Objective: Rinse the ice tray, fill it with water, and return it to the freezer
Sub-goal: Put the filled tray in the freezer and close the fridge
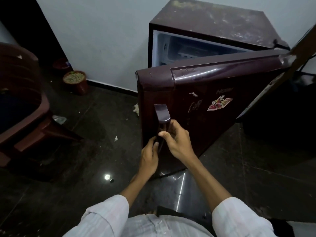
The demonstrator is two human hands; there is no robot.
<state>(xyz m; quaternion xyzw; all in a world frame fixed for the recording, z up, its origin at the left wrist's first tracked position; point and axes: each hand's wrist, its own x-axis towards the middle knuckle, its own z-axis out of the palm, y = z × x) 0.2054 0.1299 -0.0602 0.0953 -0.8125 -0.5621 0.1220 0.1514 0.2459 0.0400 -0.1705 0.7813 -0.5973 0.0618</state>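
Both hands, left hand (149, 155) and right hand (176, 141), are gripping the refrigerator door handle (161, 120), fingers curled, swinging the door (213, 103) for freezer access.

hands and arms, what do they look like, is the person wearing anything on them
The left hand and right hand are bare: no gloves, rings or watch show. Loose white sleeves with faint stripes end above bare forearms.
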